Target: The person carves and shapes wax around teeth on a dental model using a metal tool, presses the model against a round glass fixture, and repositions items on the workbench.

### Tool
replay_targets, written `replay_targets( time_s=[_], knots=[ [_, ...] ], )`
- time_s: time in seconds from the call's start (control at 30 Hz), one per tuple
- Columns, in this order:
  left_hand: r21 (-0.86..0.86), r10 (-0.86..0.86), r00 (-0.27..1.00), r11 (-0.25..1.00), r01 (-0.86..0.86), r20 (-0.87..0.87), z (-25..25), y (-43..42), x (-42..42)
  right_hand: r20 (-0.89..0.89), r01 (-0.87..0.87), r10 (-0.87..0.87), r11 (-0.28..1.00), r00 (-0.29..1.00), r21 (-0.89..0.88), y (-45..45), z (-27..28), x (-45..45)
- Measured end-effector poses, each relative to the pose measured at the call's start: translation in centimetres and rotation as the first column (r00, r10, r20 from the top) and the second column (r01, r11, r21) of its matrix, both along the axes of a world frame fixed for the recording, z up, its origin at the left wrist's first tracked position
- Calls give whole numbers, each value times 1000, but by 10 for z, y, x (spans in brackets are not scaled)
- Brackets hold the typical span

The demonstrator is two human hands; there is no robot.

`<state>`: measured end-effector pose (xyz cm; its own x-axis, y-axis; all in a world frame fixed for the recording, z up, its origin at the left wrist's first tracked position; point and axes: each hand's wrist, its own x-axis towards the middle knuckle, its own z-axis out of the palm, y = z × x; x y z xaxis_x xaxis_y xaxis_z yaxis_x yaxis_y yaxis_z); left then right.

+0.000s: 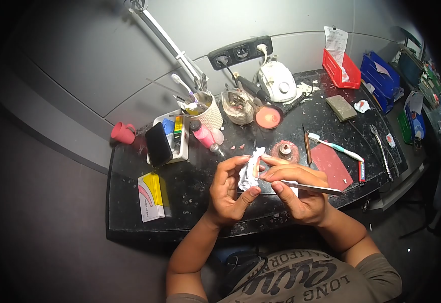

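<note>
My left hand [228, 194] is closed around the edges of a white plaster dental cast [247, 178], which is raised above the dark bench. A pinkish strip runs along the cast's right side. My right hand [301, 189] grips a slim flat metal hand tool [314, 188]; its handle points to the right and its working end is at the cast. Fingers of the right hand are also at the cast's upper right edge. The tool's exact tip is too small to make out. Just beyond the hands stands a round pink burner [285, 151] with a metal top.
On the right lie a pink wax sheet [333, 165], a toothbrush [339, 147] and a brown-handled tool [307, 146]. Behind are a bowl of pink material [268, 117], a white device [277, 82] and a tool cup [211, 115]. A phone [159, 145] and yellow-white box [151, 197] are left.
</note>
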<state>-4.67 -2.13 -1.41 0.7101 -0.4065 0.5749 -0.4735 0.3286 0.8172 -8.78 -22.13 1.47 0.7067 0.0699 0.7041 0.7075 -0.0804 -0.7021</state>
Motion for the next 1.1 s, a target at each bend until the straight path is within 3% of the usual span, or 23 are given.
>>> replay_targets(
  time_s=[0.83,0.9,1.1],
  knots=[
    [4,-45,998,999,45,-36,-3,6,2,34,26,-23,995,999,-93,-5,6,2],
    [10,-53,995,998,54,-80,-3,7,2,72,61,-51,987,996,-147,-6,7,3],
    [-59,-127,973,991,118,-194,-3,8,-1,32,18,-16,997,999,-73,-4,2,3]
  ],
)
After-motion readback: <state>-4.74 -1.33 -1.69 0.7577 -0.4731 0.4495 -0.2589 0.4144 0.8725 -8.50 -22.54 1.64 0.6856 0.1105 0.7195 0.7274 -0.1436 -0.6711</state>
